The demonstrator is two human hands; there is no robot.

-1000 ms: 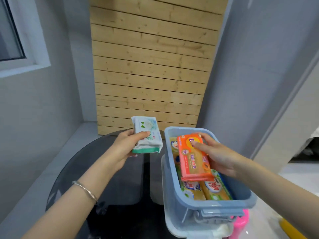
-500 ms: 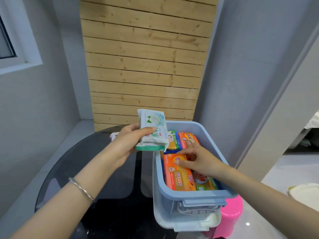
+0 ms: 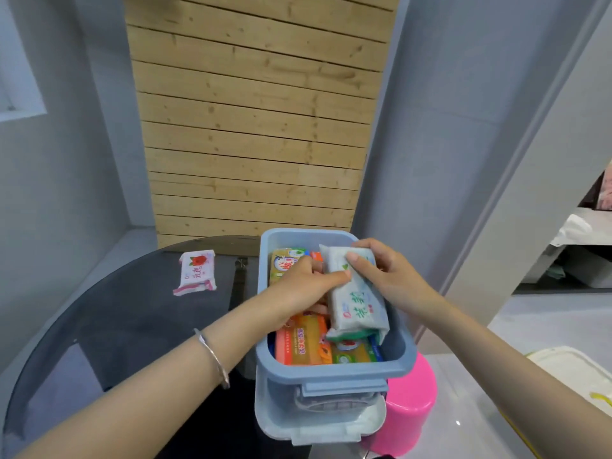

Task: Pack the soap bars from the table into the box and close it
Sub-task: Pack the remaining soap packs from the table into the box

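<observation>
Head view: we are pinching the white-green soap bar (image 3: pixel 356 293) with our left hand (image 3: pixel 306 288) and right hand (image 3: pixel 389 276) above the box (image 3: pixel 334 371).

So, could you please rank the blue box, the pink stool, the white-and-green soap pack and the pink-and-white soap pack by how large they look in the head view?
1. blue box
2. pink stool, partly hidden behind the box
3. white-and-green soap pack
4. pink-and-white soap pack, though it lies farther from the camera, so the two packs may really be alike.

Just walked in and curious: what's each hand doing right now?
Left hand: fingers closed on the white soap bar, over the box.
Right hand: also gripping that white soap bar.
</observation>
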